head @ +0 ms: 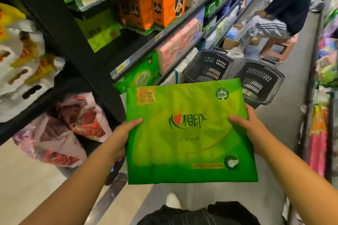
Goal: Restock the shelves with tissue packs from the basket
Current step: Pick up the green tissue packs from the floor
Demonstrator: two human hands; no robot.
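A large green tissue pack [188, 133] with a red heart logo lies flat in front of me, held above the aisle floor. My left hand [122, 135] grips its left edge, thumb on top. My right hand [250, 129] grips its right edge the same way. Two black baskets [208, 65] [259, 80] stand on the floor just beyond the pack, beside the shelves. The black shelving [164, 31] on my left carries green, orange and pink tissue packs, with a dark gap on the middle shelf beside the light green packs [100, 31].
A person [279, 5] sits on a pink stool [279, 45] further down the aisle, reaching into the shelves. Bagged goods [60, 133] fill the shelf end at my left. Another rack of goods [325, 78] lines the right side. Grey floor runs between.
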